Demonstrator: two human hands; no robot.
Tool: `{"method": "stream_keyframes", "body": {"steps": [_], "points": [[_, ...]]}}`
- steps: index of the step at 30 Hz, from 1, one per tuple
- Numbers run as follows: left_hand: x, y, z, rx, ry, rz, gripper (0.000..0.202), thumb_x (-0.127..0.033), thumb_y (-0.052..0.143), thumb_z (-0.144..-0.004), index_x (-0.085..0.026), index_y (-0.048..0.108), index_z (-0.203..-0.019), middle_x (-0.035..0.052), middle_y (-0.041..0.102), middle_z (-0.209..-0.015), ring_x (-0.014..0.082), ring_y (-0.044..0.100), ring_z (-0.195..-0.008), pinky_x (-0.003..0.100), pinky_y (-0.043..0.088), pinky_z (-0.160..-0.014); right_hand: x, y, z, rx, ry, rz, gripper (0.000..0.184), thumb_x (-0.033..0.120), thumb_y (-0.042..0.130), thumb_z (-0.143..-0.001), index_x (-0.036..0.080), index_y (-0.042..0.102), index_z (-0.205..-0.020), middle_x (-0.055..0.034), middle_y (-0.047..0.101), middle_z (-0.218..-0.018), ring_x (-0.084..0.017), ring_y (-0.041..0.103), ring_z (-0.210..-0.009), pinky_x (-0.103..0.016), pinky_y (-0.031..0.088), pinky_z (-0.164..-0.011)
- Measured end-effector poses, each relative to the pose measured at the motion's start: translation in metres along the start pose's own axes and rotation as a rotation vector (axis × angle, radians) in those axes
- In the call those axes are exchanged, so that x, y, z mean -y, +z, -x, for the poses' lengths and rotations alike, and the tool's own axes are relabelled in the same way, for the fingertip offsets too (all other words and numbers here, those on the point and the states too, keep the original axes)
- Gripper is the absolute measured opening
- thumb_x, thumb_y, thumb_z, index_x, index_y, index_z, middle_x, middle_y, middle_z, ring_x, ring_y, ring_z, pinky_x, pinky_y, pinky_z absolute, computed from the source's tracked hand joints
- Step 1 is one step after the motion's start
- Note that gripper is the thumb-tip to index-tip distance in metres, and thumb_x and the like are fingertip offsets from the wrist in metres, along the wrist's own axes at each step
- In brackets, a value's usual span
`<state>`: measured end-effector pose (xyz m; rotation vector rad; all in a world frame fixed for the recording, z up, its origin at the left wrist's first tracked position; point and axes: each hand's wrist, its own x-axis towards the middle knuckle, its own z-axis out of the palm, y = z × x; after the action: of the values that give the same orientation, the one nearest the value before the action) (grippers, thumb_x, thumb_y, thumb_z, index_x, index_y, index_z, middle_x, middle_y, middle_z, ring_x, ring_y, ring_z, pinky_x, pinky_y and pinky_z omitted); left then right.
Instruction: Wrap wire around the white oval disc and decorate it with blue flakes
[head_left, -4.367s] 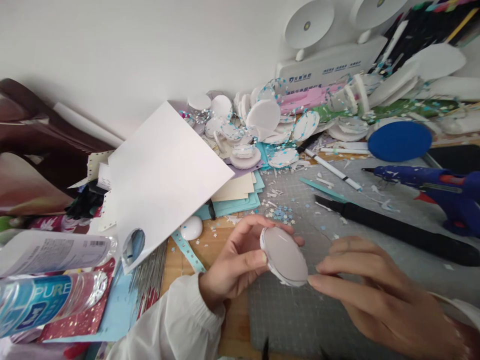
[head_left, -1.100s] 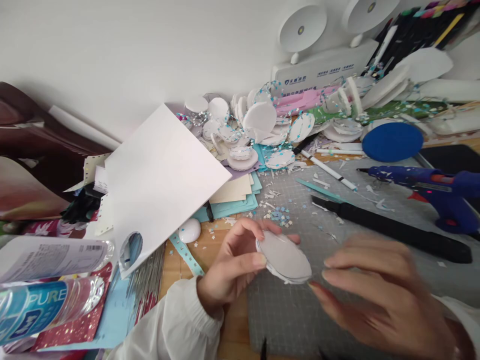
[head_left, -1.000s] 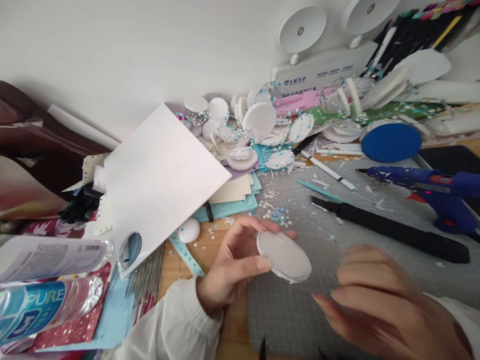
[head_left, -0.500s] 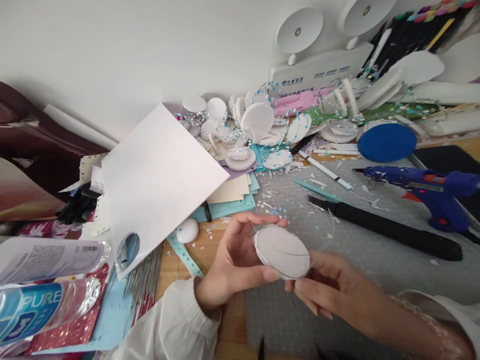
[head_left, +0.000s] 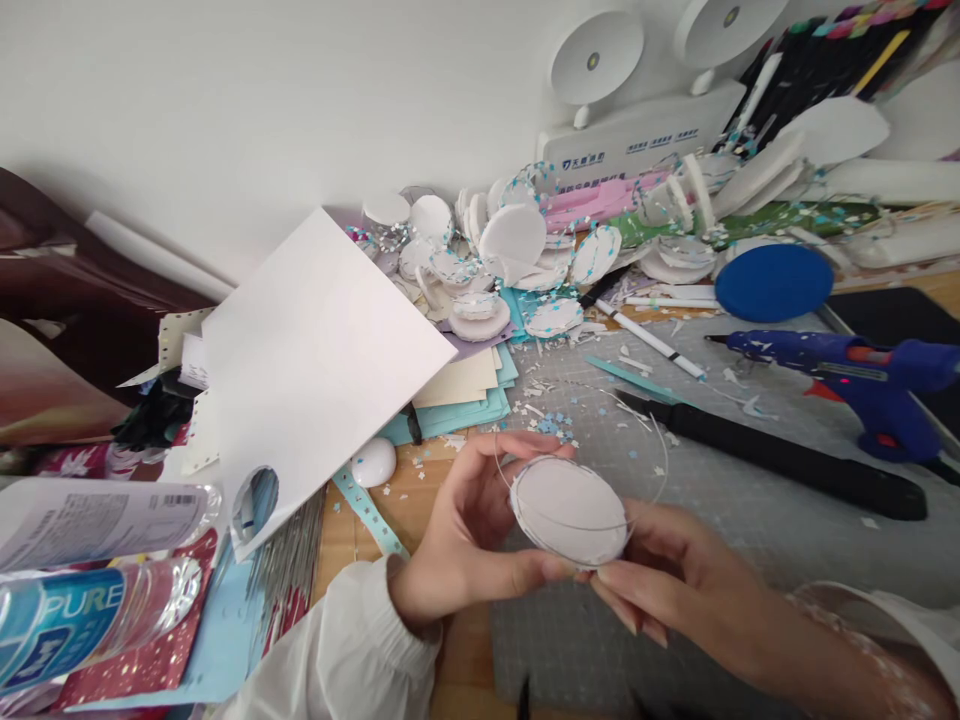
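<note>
A white round disc, apparently foam, is tilted between my hands above the grey cutting mat. My left hand grips its left side, thumb along the lower edge and fingers behind. A thin wire rises in a wide loop behind the disc, and a strand crosses its face. At the lower right rim, my right hand pinches thumb and finger together where the wire meets the edge. Exactly what lies under those fingertips is hidden. Small blue star pieces are scattered just beyond my left fingers.
To the right lie a black craft knife and a blue glue gun. A large white board with a round hole leans at left. White discs with beaded wire pile up along the wall. A clear bottle sits at lower left.
The disc has shifted slightly right and down in my hands. The wire now stands out in a larger loop behind it, and the strand across its face has moved.
</note>
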<state>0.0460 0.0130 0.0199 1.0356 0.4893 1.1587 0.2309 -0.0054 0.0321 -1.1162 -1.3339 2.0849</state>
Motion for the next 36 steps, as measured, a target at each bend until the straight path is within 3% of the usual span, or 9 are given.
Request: {"method": "stream_keyframes", "body": {"steps": [4, 10, 16, 18, 20, 22, 24, 28, 36], "points": [[0.0004, 0.0010, -0.0001, 0.003, 0.028, -0.021, 0.063, -0.002, 0.082, -0.064, -0.026, 0.059, -0.117, 0.0054, 0.059, -0.125, 0.0212, 0.057, -0.123, 0.031, 0.045, -0.103, -0.0040, -0.0022, 0.0012, 0.006, 0.000, -0.009, 0.007, 0.024, 0.054, -0.082, 0.020, 0.052, -0.077, 0.0059, 0.045, -0.059, -0.007, 0.039, -0.052, -0.019, 0.032, -0.046], [0.0010, 0.0009, 0.0015, 0.006, 0.016, -0.058, 0.062, -0.003, 0.082, -0.064, -0.026, 0.060, -0.117, 0.0065, 0.058, -0.125, 0.0226, 0.056, -0.124, 0.031, 0.045, -0.103, -0.0026, -0.0008, -0.0001, -0.008, -0.019, -0.021, 0.019, 0.034, 0.053, -0.086, 0.019, 0.052, -0.075, 0.0063, 0.043, -0.056, -0.006, 0.035, -0.048, -0.020, 0.028, -0.044], [-0.0022, 0.0011, 0.0024, -0.048, -0.059, -0.090, 0.062, -0.016, 0.085, -0.065, -0.027, 0.057, -0.120, 0.0084, 0.044, -0.141, 0.0235, 0.056, -0.118, 0.031, 0.048, -0.095, 0.0020, -0.0001, -0.0029, -0.074, 0.025, -0.022, 0.021, 0.038, 0.058, -0.082, 0.019, 0.053, -0.075, 0.0087, 0.038, -0.048, -0.005, 0.029, -0.042, -0.020, 0.023, -0.040], [-0.0041, 0.0005, 0.0031, -0.043, -0.124, -0.068, 0.054, -0.028, 0.081, -0.071, -0.024, 0.057, -0.120, 0.0091, 0.055, -0.126, 0.0205, 0.059, -0.105, 0.029, 0.049, -0.085, 0.0036, -0.0001, -0.0034, -0.098, 0.032, -0.011, 0.021, 0.038, 0.059, -0.081, 0.019, 0.053, -0.074, 0.0094, 0.037, -0.046, -0.004, 0.028, -0.040, -0.021, 0.021, -0.039], [-0.0055, 0.0001, 0.0044, -0.009, -0.218, -0.065, 0.037, -0.037, 0.074, -0.079, -0.020, 0.062, -0.109, 0.0069, 0.063, -0.101, 0.0171, 0.059, -0.087, 0.027, 0.049, -0.076, 0.0045, 0.0000, -0.0037, -0.108, 0.037, 0.002, 0.021, 0.038, 0.059, -0.080, 0.019, 0.054, -0.074, 0.0096, 0.037, -0.045, -0.004, 0.027, -0.039, -0.021, 0.020, -0.039], [-0.0062, 0.0001, 0.0060, 0.050, -0.308, -0.113, 0.027, -0.041, 0.068, -0.084, -0.015, 0.066, -0.088, 0.0043, 0.062, -0.078, 0.0131, 0.055, -0.069, 0.024, 0.046, -0.066, 0.0046, 0.0002, -0.0038, -0.106, 0.035, 0.017, 0.022, 0.039, 0.059, -0.080, 0.018, 0.055, -0.075, 0.0096, 0.037, -0.045, -0.004, 0.027, -0.039, -0.021, 0.020, -0.039], [-0.0061, 0.0004, 0.0074, 0.097, -0.373, -0.191, 0.037, -0.045, 0.063, -0.087, -0.013, 0.063, -0.070, 0.0027, 0.057, -0.064, 0.0092, 0.048, -0.055, 0.021, 0.042, -0.056, 0.0043, 0.0007, -0.0039, -0.099, 0.038, 0.028, 0.023, 0.041, 0.059, -0.081, 0.018, 0.057, -0.078, 0.0095, 0.037, -0.045, -0.004, 0.027, -0.039, -0.022, 0.021, -0.039], [-0.0058, 0.0006, 0.0084, 0.106, -0.390, -0.270, 0.047, -0.049, 0.059, -0.088, -0.012, 0.057, -0.058, 0.0008, 0.051, -0.055, 0.0062, 0.041, -0.045, 0.019, 0.035, -0.046, 0.0047, 0.0020, -0.0031, -0.078, 0.049, 0.047, 0.026, 0.044, 0.059, -0.082, 0.017, 0.060, -0.081, 0.0087, 0.038, -0.047, -0.006, 0.029, -0.041, -0.022, 0.024, -0.042], [-0.0080, -0.0028, 0.0069, 0.066, -0.388, -0.323, 0.056, -0.056, 0.059, -0.084, -0.014, 0.049, -0.049, 0.0014, 0.050, -0.051, 0.0063, 0.037, -0.045, 0.021, 0.029, -0.046, 0.0025, 0.0024, 0.0001, -0.060, 0.060, 0.046, 0.018, 0.037, 0.060, -0.081, 0.019, 0.059, -0.081, 0.0066, 0.041, -0.055, -0.007, 0.035, -0.049, -0.021, 0.028, -0.045]]}}
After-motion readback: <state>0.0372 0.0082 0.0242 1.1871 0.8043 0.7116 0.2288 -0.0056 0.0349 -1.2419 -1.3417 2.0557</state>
